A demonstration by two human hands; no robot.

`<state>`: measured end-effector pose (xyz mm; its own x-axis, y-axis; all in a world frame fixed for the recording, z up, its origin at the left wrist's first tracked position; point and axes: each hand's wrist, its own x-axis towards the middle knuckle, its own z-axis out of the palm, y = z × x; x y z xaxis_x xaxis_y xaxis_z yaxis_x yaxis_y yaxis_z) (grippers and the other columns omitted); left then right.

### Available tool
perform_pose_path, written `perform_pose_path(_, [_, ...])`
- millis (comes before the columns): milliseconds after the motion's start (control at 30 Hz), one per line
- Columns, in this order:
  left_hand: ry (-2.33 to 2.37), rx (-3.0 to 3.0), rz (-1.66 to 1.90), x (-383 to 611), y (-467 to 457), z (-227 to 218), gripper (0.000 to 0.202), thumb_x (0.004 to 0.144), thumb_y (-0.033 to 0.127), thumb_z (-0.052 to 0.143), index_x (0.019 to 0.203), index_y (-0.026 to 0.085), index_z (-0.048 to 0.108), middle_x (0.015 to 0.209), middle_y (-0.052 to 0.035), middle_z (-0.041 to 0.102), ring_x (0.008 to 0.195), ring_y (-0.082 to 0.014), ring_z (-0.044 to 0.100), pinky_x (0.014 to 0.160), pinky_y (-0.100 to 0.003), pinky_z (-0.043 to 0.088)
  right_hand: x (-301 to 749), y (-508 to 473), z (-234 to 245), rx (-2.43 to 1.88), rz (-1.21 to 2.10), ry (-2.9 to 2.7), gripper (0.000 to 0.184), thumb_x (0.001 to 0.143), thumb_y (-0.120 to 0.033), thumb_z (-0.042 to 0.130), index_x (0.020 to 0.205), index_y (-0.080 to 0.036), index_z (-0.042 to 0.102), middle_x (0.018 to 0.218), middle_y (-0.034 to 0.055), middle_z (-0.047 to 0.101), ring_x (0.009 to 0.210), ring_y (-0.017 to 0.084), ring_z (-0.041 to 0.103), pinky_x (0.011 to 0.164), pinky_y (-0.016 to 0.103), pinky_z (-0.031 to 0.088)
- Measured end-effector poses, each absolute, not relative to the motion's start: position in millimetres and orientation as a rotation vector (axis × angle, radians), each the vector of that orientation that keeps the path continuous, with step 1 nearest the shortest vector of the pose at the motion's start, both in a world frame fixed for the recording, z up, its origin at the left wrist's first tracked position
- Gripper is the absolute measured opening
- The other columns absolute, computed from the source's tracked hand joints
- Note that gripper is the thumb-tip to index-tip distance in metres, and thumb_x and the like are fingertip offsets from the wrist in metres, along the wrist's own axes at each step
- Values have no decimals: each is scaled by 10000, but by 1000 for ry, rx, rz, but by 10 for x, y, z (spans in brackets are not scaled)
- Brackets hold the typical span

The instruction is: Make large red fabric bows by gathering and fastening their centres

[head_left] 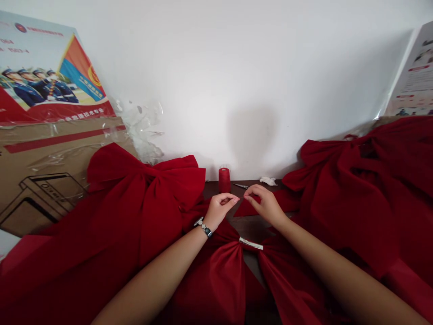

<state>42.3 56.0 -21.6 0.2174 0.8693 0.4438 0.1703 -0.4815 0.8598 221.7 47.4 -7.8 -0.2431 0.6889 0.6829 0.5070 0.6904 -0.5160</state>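
My left hand (221, 208), with a watch (205, 228) on its wrist, is raised with thumb and forefinger pinched together. Close beside it, fingertips nearly meeting, my right hand (264, 203) is pinched too. Whatever lies between the fingertips is too small to make out. Just behind the hands stands a red thread spool (224, 180) with several needles sticking up around its top. Below them lies red fabric (230, 262), gathered at the middle, with a white strip (251, 243) at the gather.
A large red bow (145, 180) leans at the left against a cardboard box (40, 167). More red bows (355, 180) are heaped at the right. Small scissors (241, 185) and a crumpled white scrap (268, 181) lie by the white wall (203, 81).
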Motion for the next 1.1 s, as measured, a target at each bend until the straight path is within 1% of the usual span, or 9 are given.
perform_pose_path(133, [1017,2121,1359,399,503,-97,262,869,314,475,906,166,688,909,-73,672,817,-166,602,727,-264,473,2234,465,-36,-911,228,-1942,117,858,-224,464,789,-193,552,837,66,600,834,198,538,776,325,424])
perform_pose_path(200, [1066,2335,1425,372,473,-26,258,890,266,433,995,199,659,1034,-74,627,916,-168,581,811,-276,459,2230,445,-12,-824,271,-1978,112,866,-219,460,811,-198,555,909,69,612,907,199,539,834,331,409])
perform_pose_path(267, [1118,2545,1415,345,455,19,259,891,251,426,1041,220,635,1084,-73,586,935,-164,566,840,-279,447,2213,429,-6,-751,358,-1995,106,870,-235,470,827,-199,560,952,65,616,945,196,540,870,330,397])
perform_pose_path(467, [1068,2960,1280,315,498,-39,233,879,270,456,986,239,661,974,-57,589,709,-116,535,667,-240,441,2131,472,-104,-704,829,-1897,222,858,-393,511,839,-177,560,819,28,593,785,154,556,754,273,442])
perform_pose_path(633, [818,3011,1491,323,527,-64,164,852,275,534,824,216,684,861,-29,646,700,-108,544,647,-228,431,2106,495,-185,-612,1350,-1672,292,794,-448,603,834,-176,503,732,5,591,676,131,582,693,276,464])
perform_pose_path(700, [754,3011,1506,327,524,-50,154,846,257,545,792,206,679,846,-22,662,689,-106,548,647,-230,434,2104,500,-206,-600,1462,-1611,295,794,-446,608,845,-178,496,708,2,597,643,130,592,658,271,460])
perform_pose_path(933, [722,2996,1428,369,542,-84,154,855,208,494,822,184,642,892,-40,646,791,-125,587,718,-240,468,2075,584,-262,-603,1284,-1642,315,773,-454,628,787,-162,511,595,-53,509,473,57,438,489,196,340])
perform_pose_path(1000, [779,2959,1409,375,560,-115,146,853,205,484,849,178,627,890,-45,630,784,-126,585,701,-234,470,2065,603,-280,-626,1269,-1628,329,764,-463,631,783,-160,504,606,-50,520,465,53,436,480,194,339])
perform_pose_path(1100, [884,2908,1373,364,596,-153,123,836,182,484,867,173,603,889,-47,614,760,-131,573,687,-240,463,2056,614,-302,-674,1295,-1594,345,759,-478,625,787,-162,491,637,-32,564,475,65,500,486,199,375])
